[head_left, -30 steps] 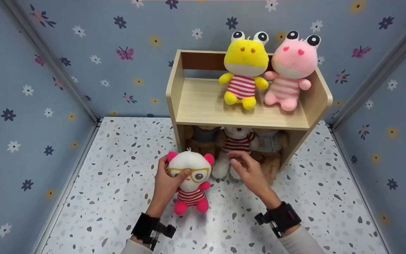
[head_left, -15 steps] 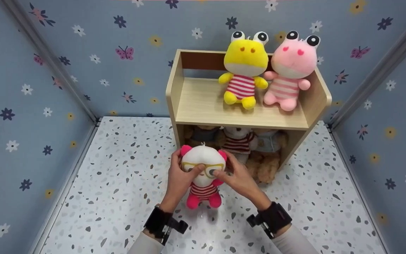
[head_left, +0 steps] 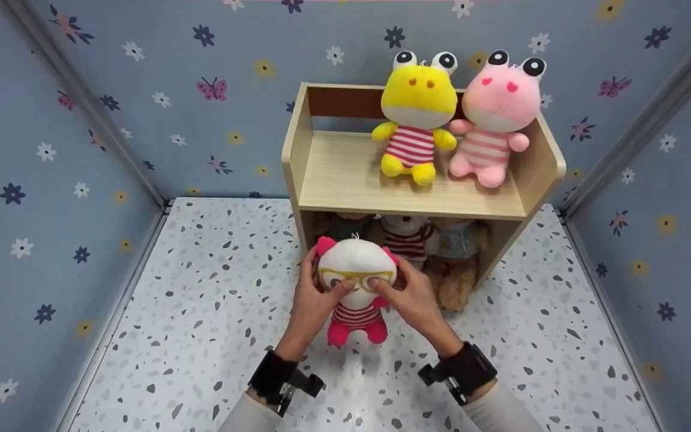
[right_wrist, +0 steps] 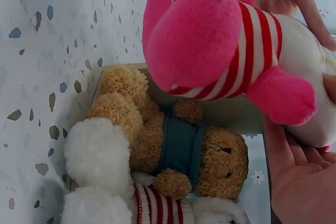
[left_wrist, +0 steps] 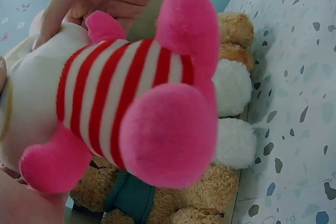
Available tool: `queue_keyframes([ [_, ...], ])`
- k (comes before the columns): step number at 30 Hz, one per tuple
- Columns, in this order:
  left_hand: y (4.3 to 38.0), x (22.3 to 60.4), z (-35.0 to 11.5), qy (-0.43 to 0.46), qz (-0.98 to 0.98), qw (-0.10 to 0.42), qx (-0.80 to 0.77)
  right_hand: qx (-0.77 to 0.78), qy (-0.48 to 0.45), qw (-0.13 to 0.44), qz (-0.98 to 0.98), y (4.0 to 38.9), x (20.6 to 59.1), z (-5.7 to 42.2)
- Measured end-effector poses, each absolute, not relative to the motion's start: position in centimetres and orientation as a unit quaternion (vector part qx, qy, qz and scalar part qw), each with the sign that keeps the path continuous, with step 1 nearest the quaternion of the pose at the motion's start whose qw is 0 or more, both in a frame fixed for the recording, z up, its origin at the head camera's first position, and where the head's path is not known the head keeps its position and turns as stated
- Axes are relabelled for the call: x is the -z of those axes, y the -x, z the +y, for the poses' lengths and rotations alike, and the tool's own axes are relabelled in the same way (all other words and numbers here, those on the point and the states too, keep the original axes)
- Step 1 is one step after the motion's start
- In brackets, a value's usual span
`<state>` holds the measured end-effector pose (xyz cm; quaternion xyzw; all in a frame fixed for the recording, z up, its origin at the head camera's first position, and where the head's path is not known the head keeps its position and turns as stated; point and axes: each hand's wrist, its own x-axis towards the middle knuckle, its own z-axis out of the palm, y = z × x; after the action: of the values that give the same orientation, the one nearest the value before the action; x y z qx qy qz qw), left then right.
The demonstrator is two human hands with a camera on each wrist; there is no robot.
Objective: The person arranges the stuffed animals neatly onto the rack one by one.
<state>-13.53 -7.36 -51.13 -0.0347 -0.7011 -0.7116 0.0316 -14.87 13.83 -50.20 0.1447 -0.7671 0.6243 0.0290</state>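
Note:
A plush toy [head_left: 356, 258] with a white head, yellow glasses, pink ears and a red-striped body is held up in front of the shelf unit. My left hand [head_left: 314, 299] grips its head from the left, thumb across the face. From the other side my right hand [head_left: 412, 297] grips the same head, its thumb beside the left one. Both wrist views show the pink legs hanging toward the cameras, with the striped body [left_wrist: 115, 98] between legs and head. The fingers behind the head are mostly hidden in the head view.
The wooden shelf unit [head_left: 345, 201] carries a yellow frog plush [head_left: 414, 114] and a pink frog plush [head_left: 497, 120] on its upper board. Below sit several teddy bears, one in a teal top [right_wrist: 180, 148], partly hidden by the held toy. Flowered walls [head_left: 213, 138] enclose the speckled floor [head_left: 213, 288].
The toy has moved right and slightly up toward the shelf unit in my left hand. My right hand has come over from the lower bears and taken hold of the toy's head.

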Motion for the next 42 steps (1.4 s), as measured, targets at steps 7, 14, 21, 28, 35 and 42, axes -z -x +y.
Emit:
queue_keyframes([
  [7, 13.3, 52.0, -7.4, 0.044, -0.710, 0.007, 0.703, -0.650, -0.149, 0.079, -0.741, 15.3, 48.1, 14.4],
  [14, 13.3, 52.5, -7.1, 0.074, -0.723, 0.021, 0.687, -0.650, -0.141, 0.106, -0.740, 15.7, 46.5, 15.0],
  [21, 13.3, 52.4, -6.7, 0.069, -0.749, 0.029, 0.659, -0.657, -0.148, 0.098, -0.732, 15.5, 46.7, 14.8],
  [28, 13.6, 51.8, -5.6, 0.071, -0.754, 0.070, 0.650, -0.673, -0.155, 0.099, -0.716, 15.3, 46.7, 14.7],
  [35, 15.1, 48.6, -5.5, 0.082, -0.727, 0.124, 0.670, -0.708, -0.189, 0.112, -0.671, 15.4, 47.3, 16.1],
  [42, 17.5, 44.3, -5.7, 0.111, -0.701, 0.171, 0.684, -0.706, -0.211, 0.127, -0.664, 15.5, 48.3, 17.8],
])
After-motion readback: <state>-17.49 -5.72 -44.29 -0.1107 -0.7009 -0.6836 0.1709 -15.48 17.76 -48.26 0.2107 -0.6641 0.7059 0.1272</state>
